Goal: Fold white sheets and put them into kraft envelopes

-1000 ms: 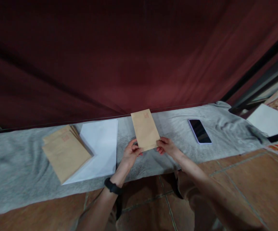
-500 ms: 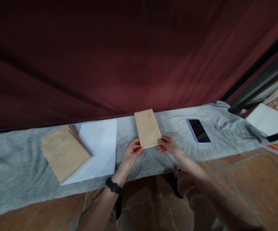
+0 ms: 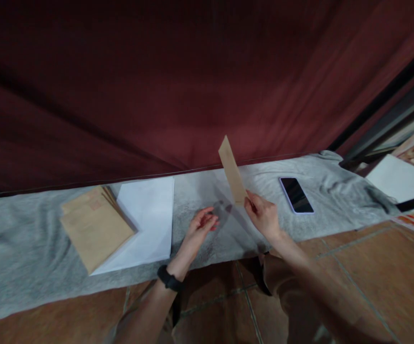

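A brown paper envelope (image 3: 233, 172) is raised above the grey cloth, turned almost edge-on to me. My right hand (image 3: 262, 212) pinches its near right corner. My left hand (image 3: 202, 224) hovers just left of the envelope with nothing in it, fingers loosely curled and apart. Farther left, several more brown envelopes (image 3: 97, 229) lie in an uneven stack. They partly cover white paper sheets (image 3: 149, 220) underneath. The envelope's shadow falls on the cloth between my hands.
A grey cloth (image 3: 24, 248) covers the long narrow surface before me. A phone in a lilac case (image 3: 296, 195) lies to the right. A dark red curtain (image 3: 192, 86) hangs right behind. Below is a tiled floor (image 3: 379, 267); a white sheet (image 3: 400, 177) sits at far right.
My left hand has let go of the envelope. My right hand has lifted it and turned it from facing me to nearly edge-on. The stack, sheets and phone have not moved.
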Demonstrator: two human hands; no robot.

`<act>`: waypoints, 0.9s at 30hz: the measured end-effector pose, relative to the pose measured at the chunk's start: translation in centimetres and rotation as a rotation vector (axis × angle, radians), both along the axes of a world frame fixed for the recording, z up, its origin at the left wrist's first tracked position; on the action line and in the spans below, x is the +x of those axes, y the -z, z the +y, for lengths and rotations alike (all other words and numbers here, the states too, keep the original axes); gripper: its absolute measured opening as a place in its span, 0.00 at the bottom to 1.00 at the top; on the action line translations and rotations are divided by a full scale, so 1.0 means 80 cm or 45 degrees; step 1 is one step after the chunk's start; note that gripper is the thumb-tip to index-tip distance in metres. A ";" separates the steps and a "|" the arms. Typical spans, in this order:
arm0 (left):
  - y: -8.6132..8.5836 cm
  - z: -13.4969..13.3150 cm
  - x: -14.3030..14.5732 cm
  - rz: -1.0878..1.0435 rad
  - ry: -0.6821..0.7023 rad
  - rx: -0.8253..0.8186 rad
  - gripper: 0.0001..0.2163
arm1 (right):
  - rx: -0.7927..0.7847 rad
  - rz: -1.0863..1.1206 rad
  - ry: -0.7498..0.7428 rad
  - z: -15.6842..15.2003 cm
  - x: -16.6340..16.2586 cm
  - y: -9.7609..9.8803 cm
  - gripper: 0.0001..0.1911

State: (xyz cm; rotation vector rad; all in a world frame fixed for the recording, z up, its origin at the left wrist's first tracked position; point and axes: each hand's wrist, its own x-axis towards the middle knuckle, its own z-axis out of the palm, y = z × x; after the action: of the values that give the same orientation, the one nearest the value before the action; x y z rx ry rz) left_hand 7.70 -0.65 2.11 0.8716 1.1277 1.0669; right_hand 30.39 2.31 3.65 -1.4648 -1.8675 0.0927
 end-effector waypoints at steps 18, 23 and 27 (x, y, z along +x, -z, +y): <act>-0.002 -0.006 0.015 -0.257 -0.093 -0.111 0.20 | -0.087 -0.407 -0.568 -0.045 -0.062 0.014 0.20; -0.006 -0.001 0.016 -0.219 -0.084 -0.128 0.23 | -0.102 -0.094 -0.275 -0.025 -0.038 0.009 0.20; -0.009 -0.001 0.022 -0.171 -0.027 -0.104 0.24 | -0.358 0.309 0.000 0.004 0.000 0.016 0.19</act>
State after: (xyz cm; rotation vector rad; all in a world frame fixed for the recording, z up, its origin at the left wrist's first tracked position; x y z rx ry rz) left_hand 9.47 -0.71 2.79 0.7148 1.0624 1.0730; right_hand 30.36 2.60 2.41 -1.5615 -1.7056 0.5283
